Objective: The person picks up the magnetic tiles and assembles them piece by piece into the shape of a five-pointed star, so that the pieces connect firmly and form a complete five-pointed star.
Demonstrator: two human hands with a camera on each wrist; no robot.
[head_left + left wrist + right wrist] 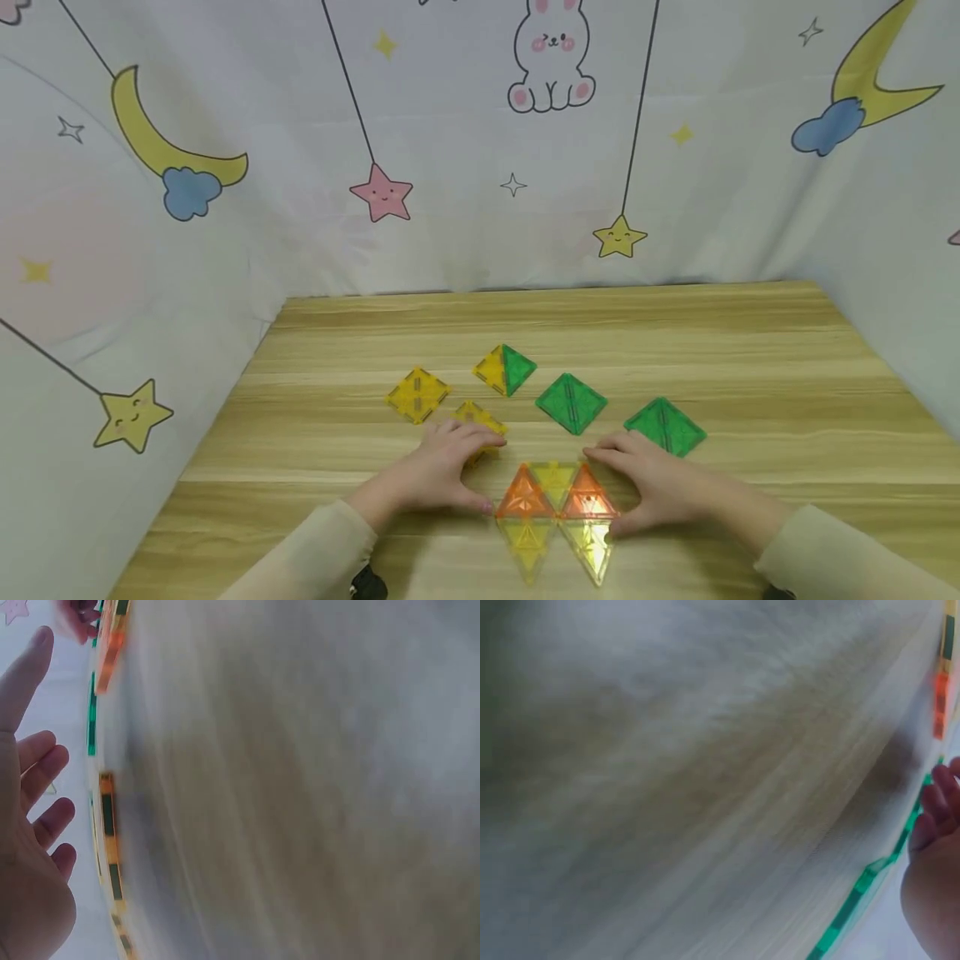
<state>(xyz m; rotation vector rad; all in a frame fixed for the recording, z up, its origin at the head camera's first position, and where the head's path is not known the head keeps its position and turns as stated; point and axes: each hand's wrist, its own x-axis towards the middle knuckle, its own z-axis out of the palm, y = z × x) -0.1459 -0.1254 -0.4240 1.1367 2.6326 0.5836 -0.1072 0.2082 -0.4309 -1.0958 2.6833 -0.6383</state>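
Observation:
Flat, see-through triangular magnetic tiles lie edge to edge on the table between my hands in the head view. Two are orange, the left orange tile point(523, 498) and the right orange tile point(588, 498). A yellow tile point(553, 478) fits between them, and pale yellow tiles point(527, 542) point toward me below. My left hand point(442, 471) is left of this group, thumb apart from the fingers, overlapping a yellow tile pair point(468, 412). My right hand point(651, 482) has its thumb tip at the group's right edge, its fingers spread near a green pair point(671, 427). Neither palm holds anything.
Behind the hands lie a yellow pair point(417, 396), a yellow-and-green pair point(517, 369) and a green pair point(572, 403). The wooden table point(795, 358) ends at a printed cloth backdrop point(480, 242), with cloth along both sides too.

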